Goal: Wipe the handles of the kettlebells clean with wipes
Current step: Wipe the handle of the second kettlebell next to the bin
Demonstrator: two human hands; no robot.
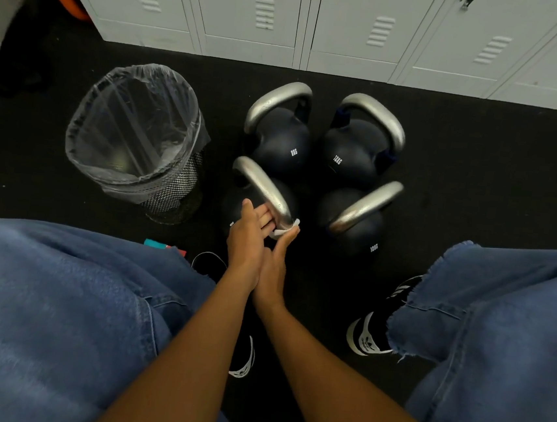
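Loose blue denim jeans (58, 291) with a frayed hem are worn; black sneakers (369, 335) with white stripes; forearms are left bare.

Brushed metal kettlebell handles (266, 182) – matt dark bodies, clear glossy plastic bin liner (133, 118), wire-mesh bin (176, 197)
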